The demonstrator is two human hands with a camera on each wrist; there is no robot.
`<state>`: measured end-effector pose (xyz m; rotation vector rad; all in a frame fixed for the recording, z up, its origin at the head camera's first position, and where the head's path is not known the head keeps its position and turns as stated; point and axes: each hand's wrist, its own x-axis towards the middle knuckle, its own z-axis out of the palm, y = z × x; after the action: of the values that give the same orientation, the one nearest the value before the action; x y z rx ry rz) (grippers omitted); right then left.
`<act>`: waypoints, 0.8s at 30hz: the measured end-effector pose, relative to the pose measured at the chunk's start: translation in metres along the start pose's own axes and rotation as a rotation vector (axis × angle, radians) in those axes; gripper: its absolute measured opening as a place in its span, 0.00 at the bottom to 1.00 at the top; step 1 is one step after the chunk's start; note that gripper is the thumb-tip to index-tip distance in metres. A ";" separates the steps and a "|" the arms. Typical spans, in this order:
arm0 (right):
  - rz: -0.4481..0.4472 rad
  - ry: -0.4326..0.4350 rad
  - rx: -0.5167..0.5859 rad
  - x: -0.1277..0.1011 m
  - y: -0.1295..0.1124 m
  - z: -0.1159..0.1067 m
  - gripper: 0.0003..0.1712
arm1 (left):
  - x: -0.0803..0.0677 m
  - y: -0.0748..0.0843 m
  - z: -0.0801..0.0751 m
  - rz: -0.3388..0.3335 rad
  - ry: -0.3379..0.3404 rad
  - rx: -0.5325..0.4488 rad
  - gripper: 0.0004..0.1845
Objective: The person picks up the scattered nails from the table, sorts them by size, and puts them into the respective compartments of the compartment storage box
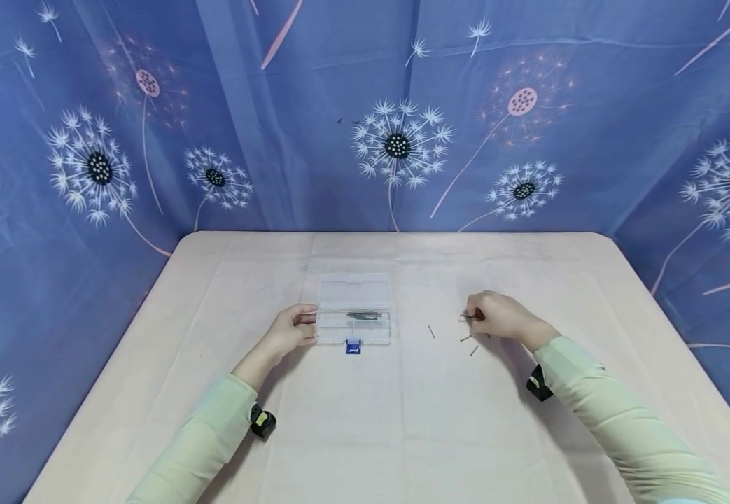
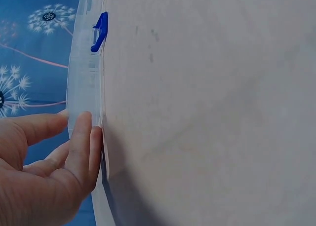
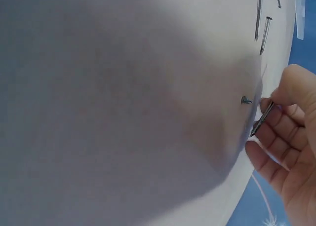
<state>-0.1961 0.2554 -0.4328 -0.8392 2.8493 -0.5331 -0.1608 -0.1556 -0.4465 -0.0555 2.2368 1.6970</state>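
Note:
A clear plastic box [image 1: 333,336] lies with its lid [image 1: 354,290] laid back and a blue latch [image 1: 353,347] at the front. Several nails [image 1: 365,316] rest inside its rear compartment. My left hand [image 1: 287,334] holds the box's left end, thumb and fingers against it; the left wrist view shows this edge-on. To the right, my right hand [image 1: 497,316] pinches a nail [image 3: 262,118] between thumb and fingers, just above the table. Whether more than one is held, I cannot tell. Loose nails [image 3: 266,36] lie around that hand, and one nail [image 1: 431,332] lies nearer the box.
A pale cloth covers the table [image 1: 365,434]. Blue curtains [image 1: 314,140] with dandelion prints hang behind it and along both sides. Each wrist carries a small black camera [image 1: 263,423].

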 end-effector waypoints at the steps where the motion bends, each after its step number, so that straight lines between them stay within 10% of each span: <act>1: -0.007 0.016 0.024 0.000 0.000 0.000 0.09 | 0.000 0.000 0.000 -0.004 0.005 -0.001 0.25; 24: 0.149 0.174 0.741 0.008 -0.023 0.000 0.09 | 0.000 -0.001 0.000 0.004 0.005 -0.011 0.24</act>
<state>-0.1912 0.2330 -0.4249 -0.4499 2.4792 -1.5546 -0.1606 -0.1560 -0.4473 -0.0580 2.2329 1.7132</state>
